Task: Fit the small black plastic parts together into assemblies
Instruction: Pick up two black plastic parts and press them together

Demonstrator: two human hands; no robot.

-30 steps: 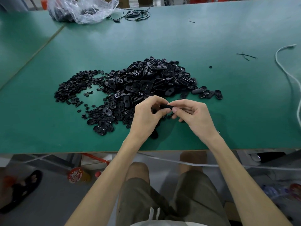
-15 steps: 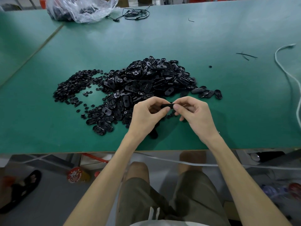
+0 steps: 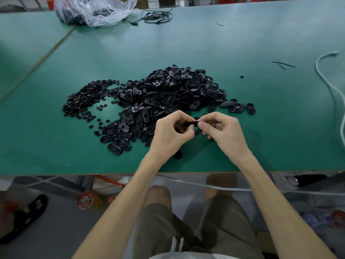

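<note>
Head view, seated person at a green table (image 3: 186, 43). The left hand (image 3: 169, 133) and the right hand (image 3: 225, 133) met above the near part of the table, just in front of the parts; both pinched one small black part (image 3: 190, 124) between thumb and curled fingers, the left at its left end, the right at its right end; whether a second piece was already seated in it could not be told. Behind the hands lay a large heap of oval black parts (image 3: 168, 94); to its left, touching it, a flatter spread of small round black parts (image 3: 84, 98); a short row of oval pieces (image 3: 237, 107) trailed from the heap's right edge; one stray ring (image 3: 242, 77) lay apart, further right. At the far edge sat a clear plastic bag (image 3: 93, 10) with dark contents, and beside it a coiled black cable (image 3: 156, 15); a white cable (image 3: 328, 81) ran down the right side; thin black strips (image 3: 282, 64) lay near it.
</note>
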